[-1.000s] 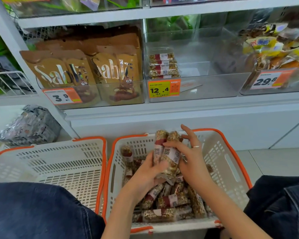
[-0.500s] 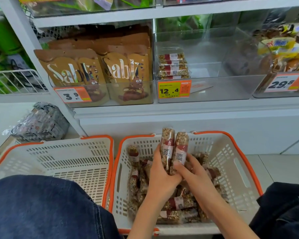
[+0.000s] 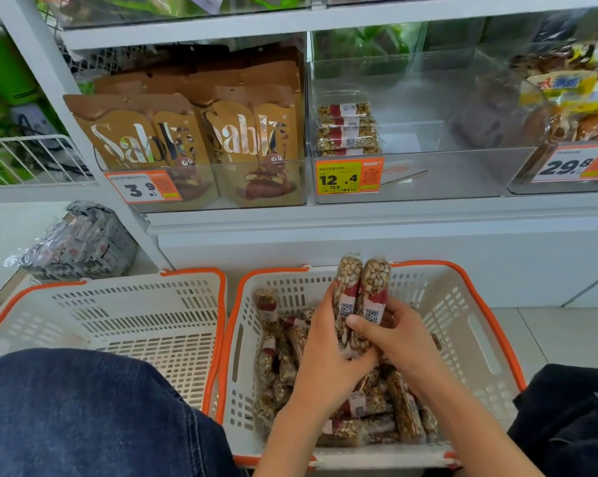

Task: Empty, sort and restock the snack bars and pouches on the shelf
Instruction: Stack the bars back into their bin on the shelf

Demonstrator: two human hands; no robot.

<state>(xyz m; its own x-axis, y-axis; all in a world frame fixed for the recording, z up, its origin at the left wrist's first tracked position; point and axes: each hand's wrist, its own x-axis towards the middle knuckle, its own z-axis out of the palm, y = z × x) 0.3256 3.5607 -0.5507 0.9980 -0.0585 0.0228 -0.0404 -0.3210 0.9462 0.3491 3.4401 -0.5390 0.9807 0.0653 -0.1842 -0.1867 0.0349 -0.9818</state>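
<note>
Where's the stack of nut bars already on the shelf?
Head view, centre: the stacked nut bars sit at the left end of the clear bin, behind the yellow 12.4 price tag, right of the Sablé pouches.

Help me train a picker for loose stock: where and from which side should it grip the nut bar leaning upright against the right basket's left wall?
Grip the leaning nut bar at its upper end, around the red label band, coming straight down from above. It stands nearly upright against the right basket wall, so its top is exposed, while other bars crowd its lower half.
</note>
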